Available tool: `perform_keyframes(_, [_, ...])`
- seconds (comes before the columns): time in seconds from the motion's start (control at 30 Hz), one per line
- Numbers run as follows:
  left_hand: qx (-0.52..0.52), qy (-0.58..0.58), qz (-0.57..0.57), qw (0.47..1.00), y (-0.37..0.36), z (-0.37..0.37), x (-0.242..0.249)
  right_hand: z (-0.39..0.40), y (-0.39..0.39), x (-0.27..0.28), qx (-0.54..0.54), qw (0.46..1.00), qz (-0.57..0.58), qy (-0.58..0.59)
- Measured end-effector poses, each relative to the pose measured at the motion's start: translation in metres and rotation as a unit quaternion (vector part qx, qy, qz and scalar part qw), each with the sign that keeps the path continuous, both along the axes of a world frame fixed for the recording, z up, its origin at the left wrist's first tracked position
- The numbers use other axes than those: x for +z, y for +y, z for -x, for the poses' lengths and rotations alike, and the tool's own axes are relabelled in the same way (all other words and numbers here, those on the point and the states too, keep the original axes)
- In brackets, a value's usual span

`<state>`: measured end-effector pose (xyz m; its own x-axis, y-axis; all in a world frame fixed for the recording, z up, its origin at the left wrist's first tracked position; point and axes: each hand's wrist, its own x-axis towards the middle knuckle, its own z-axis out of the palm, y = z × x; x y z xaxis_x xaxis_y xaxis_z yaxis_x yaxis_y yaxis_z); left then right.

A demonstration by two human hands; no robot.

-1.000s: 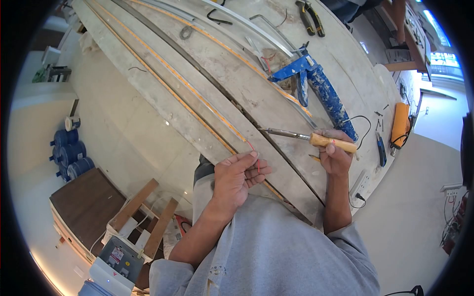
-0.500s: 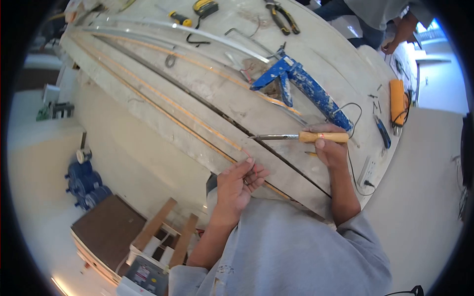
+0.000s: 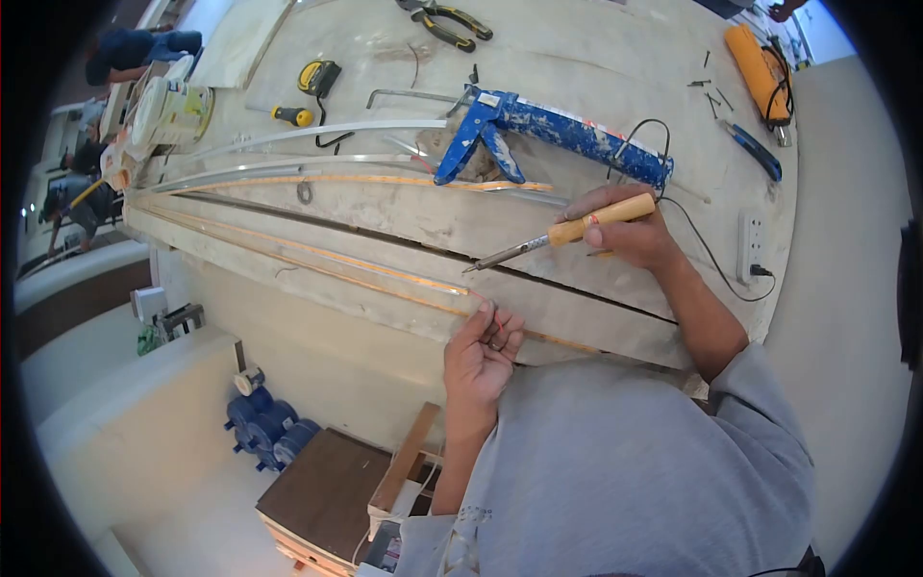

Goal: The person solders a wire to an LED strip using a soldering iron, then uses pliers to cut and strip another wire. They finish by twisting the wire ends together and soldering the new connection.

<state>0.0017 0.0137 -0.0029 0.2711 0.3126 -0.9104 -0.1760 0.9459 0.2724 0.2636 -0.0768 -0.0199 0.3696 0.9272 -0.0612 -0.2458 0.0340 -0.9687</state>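
Note:
My right hand (image 3: pixel 625 229) grips the wooden handle of a soldering iron (image 3: pixel 514 252), whose metal tip points left and down. The tip is just above the end of a yellow-orange LED strip (image 3: pixel 385 270) lying on the worktable. At that end my left hand (image 3: pixel 486 348) pinches a thin red wire (image 3: pixel 499 325) between thumb and finger, palm partly up. A blue caulking gun (image 3: pixel 567 127) spattered with white lies beyond the iron.
On the worktable (image 3: pixel 385 216) lie pliers (image 3: pixel 445 21), a tape measure (image 3: pixel 318 79), a screwdriver (image 3: pixel 291 116), a blue cutter (image 3: pixel 753 152), an orange tool (image 3: pixel 760 73) and a power strip (image 3: pixel 751 248). Brown box (image 3: pixel 327 481) below. People stand at far left.
The view has turned and shifted. The soldering iron now slants, its tip lower and closer to the strip's end. My left hand still pinches the wire.

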Motion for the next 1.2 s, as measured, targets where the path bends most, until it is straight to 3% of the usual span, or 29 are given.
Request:
perform_keyframes(0.4, [0.003,0.001,-0.003,1.000,0.0002,-0.0011,-0.0013,0.0015,-0.0023,0.0048,0.011,0.998,0.006,0.064])
perform_keyframes(1.2, [0.001,-0.004,-0.003,1.000,-0.0009,0.0017,-0.0012,0.0008,-0.0011,0.0024,0.013,0.998,-0.002,0.057])
